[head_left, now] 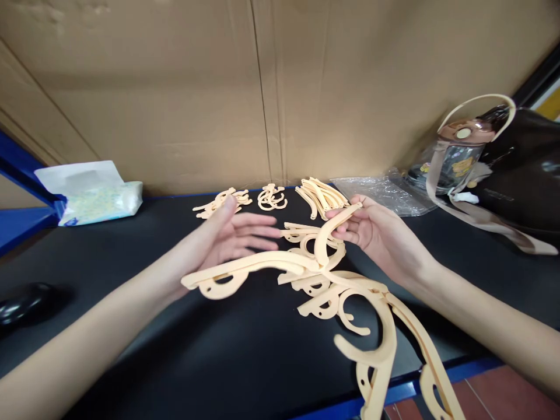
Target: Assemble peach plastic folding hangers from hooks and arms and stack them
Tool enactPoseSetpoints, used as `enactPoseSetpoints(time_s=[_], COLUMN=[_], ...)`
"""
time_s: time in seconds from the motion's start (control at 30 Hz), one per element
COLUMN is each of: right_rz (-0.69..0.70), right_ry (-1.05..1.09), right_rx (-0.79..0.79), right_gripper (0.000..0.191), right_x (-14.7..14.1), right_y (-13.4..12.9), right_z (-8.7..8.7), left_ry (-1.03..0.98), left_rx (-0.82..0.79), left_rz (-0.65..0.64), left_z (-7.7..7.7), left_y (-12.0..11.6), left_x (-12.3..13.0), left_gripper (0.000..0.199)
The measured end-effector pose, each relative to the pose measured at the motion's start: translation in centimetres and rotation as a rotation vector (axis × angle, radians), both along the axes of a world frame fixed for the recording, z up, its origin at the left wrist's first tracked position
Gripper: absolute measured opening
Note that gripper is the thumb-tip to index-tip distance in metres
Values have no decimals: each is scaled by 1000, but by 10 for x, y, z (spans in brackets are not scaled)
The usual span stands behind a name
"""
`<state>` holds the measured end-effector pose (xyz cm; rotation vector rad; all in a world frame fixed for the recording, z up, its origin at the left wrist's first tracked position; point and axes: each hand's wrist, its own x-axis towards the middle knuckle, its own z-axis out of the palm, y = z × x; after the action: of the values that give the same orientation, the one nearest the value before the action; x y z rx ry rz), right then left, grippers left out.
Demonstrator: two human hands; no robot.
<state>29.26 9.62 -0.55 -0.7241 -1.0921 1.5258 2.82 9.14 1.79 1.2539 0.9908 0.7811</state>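
Note:
My right hand [385, 236] pinches the upper end of a cream plastic folding hanger [262, 259] between thumb and fingers. One hanger arm stretches left in front of my left hand [236, 233]. That hand has its fingers spread and slightly blurred; whether it touches the arm I cannot tell. Below lie several more cream hangers [385, 338], overlapping, with some reaching past the table's front edge. Behind my hands are a pile of curved arm pieces [321, 195], a small pile of hook pieces [272, 197] and another pile of small cream pieces [238, 198].
The black table [175, 361] has a blue frame and a cardboard wall behind. A tissue pack [102, 198] stands at the back left, a black mouse [26, 303] at the left. On the right are clear plastic wrap [389, 192], a strapped bottle [459, 160] and a dark bag [525, 181].

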Motion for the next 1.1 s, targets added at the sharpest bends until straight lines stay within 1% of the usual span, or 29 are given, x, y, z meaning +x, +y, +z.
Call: enactPoseSetpoints(time_s=[0.03, 0.07, 0.1, 0.17, 0.27, 0.33, 0.37, 0.43, 0.5, 0.53, 0.57, 0.6, 0.67, 0.77, 0.83, 0.9, 1.0, 1.07, 1.1], right_rz=[-19, -42, -64, -109, -193, -272, -325, -430, -472, -459, -432, -407, -381, -332, -260, -162, 15, 110, 135], right_ry=[2, -3, -14, -62, -217, -436, -598, -967, -1260, -1346, -1402, -1438, -1487, -1531, -1558, -1599, -1669, -1695, -1700], right_rx=[20, 40, 61, 112, 259, 432, 540, 816, 1132, 1275, 1391, 1476, 1603, 1768, 1827, 1802, 1637, 1474, 1382], right_gripper=[9, 10, 11, 15, 21, 23, 22, 15, 6, 6, 10, 15, 22, 22, 22, 23, 22, 19, 18], right_x=[-1, -2, -2, -3, -2, 0, 0, -1, -7, -12, -17, -23, -34, -47, -51, -54, -59, -62, -61], right_y=[-1, -2, -3, -3, -2, -1, -1, -1, -2, -3, -4, -5, -6, -4, -2, -3, -3, 3, 10], right_z=[0, 0, 0, -1, -4, -6, -6, -5, -1, 2, 4, 7, 11, 15, 16, 16, 17, 19, 21], left_ry=[-97, -151, -183, -170, -90, -61, -56, -47, -31, -16, -1, 17, 61, 120, 145, 161, 148, 145, 150], left_rx=[-124, -214, -266, -304, -271, -228, -210, -187, -187, -190, -192, -191, -171, -151, -164, -190, -252, -271, -268], left_rz=[-84, -144, -174, -182, -113, -55, -37, -33, -52, -60, -63, -60, -43, -7, 6, 6, 4, 15, 26], left_z=[3, 5, 7, 7, 4, 1, 0, -2, -2, -1, -1, -1, 0, 2, 2, 2, -1, -3, -3], left_y=[-8, -14, -19, -26, -28, -28, -27, -27, -29, -30, -31, -32, -33, -33, -31, -28, -22, -19, -19], left_x=[6, 10, 13, 17, 20, 22, 23, 24, 24, 24, 24, 24, 24, 21, 17, 13, 8, 7, 7], left_gripper=[69, 63, 56, 42, 27, 20, 22, 29, 33, 32, 30, 29, 32, 43, 46, 43, 38, 39, 41])
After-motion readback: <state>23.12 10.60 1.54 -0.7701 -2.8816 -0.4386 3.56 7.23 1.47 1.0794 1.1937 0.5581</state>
